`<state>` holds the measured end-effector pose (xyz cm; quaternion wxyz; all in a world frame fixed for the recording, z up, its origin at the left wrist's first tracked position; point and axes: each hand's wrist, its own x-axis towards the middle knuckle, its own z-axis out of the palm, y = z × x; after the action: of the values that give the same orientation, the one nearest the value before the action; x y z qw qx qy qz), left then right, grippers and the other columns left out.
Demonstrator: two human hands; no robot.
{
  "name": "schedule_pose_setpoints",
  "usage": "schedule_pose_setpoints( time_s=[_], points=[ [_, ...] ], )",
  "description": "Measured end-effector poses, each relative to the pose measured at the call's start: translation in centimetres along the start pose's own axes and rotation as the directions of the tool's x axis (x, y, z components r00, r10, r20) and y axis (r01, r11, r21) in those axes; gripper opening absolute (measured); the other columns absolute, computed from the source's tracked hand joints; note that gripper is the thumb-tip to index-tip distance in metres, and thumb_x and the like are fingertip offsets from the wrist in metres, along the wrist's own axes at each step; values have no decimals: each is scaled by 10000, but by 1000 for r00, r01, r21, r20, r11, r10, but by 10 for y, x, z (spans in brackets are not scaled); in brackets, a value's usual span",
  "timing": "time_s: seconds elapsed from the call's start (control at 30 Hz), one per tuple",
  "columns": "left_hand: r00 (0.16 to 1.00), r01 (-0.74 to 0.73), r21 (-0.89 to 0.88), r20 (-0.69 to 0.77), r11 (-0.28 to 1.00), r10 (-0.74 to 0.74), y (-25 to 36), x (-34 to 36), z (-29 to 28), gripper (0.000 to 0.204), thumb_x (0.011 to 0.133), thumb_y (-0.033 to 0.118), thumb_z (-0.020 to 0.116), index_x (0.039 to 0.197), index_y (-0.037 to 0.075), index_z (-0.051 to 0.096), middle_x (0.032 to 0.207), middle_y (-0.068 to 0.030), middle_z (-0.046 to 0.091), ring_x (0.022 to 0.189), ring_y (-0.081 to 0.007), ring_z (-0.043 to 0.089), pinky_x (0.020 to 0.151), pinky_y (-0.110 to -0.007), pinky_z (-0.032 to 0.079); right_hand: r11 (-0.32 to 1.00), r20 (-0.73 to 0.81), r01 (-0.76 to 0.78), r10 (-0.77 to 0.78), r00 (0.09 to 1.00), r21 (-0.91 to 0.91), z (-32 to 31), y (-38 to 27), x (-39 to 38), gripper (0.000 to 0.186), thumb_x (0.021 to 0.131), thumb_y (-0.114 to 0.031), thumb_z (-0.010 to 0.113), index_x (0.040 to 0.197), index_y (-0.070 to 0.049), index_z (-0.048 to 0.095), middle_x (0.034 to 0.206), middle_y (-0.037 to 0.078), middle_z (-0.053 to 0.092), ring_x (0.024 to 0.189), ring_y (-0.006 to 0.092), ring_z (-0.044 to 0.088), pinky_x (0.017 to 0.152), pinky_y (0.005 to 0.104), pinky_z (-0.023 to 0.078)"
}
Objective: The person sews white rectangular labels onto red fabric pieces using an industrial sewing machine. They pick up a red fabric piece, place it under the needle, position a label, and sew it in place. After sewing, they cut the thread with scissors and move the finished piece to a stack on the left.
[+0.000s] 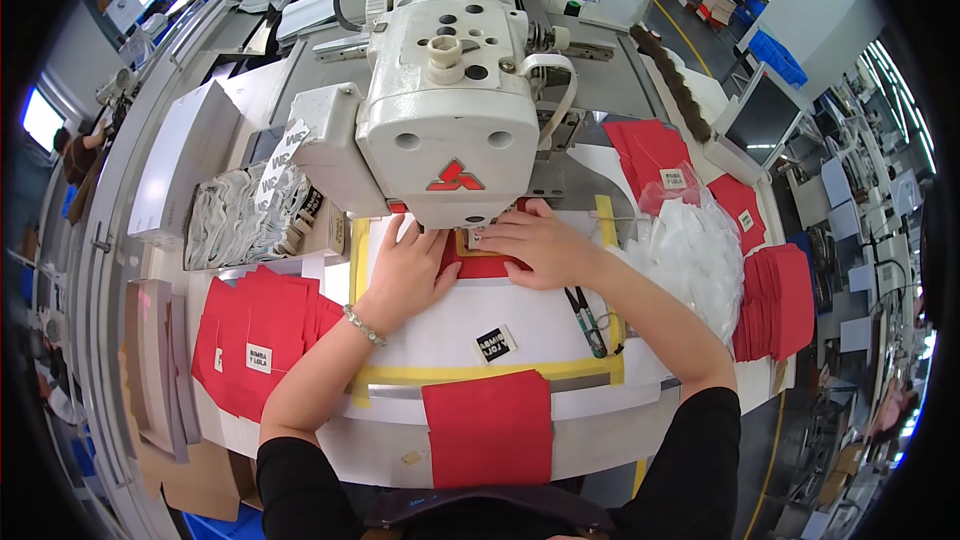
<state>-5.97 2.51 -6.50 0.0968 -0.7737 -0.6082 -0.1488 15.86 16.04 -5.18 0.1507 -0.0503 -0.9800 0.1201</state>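
Note:
Under the head of a white sewing machine (445,130) lies a red fabric piece (484,268), its far part hidden by the machine. A pale label sits on it inside a tan frame (463,246). My left hand (408,268) rests on the left side of the piece, fingers spread and thumb out toward the near edge. From the right, my right hand (545,248) lies over the piece with fingers stretched, the tips beside the label. Nearer to me on the white work surface are a loose black-and-white label (494,343) and green-handled thread snips (588,325).
Red pieces with sewn labels (265,340) are heaped at left, below a box of label strips (245,215). One red piece (490,430) hangs over the front edge. At right are crumpled white plastic (690,255), a red stack (775,300) and a screen (765,120).

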Motion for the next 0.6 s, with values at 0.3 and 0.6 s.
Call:
schedule_pose_setpoints(
  time_s=[0.3, 0.6],
  points=[
    [1000, -7, 39, -2, 999, 7, -7, 10, 2, 437, 855, 293, 629, 1155, -24, 631, 1132, -137, 635, 1087, -289, 569, 1001, -477, 374, 999, -13, -38, 38, 999, -16, 2, 5, 0, 374, 807, -163, 616, 1175, -112, 653, 1293, 24, 633, 1144, 189, 563, 963, 421, 334],
    [993, -31, 19, -115, 999, 33, -15, 20, 6, 331, 845, 243, 639, 1075, 6, 660, 1075, -152, 642, 1032, -291, 587, 898, -447, 437, 999, 13, -54, 54, 998, -8, 4, 19, 3, 429, 813, -182, 614, 1237, -112, 619, 1331, 28, 609, 1180, 198, 540, 990, 438, 317]
  ],
)
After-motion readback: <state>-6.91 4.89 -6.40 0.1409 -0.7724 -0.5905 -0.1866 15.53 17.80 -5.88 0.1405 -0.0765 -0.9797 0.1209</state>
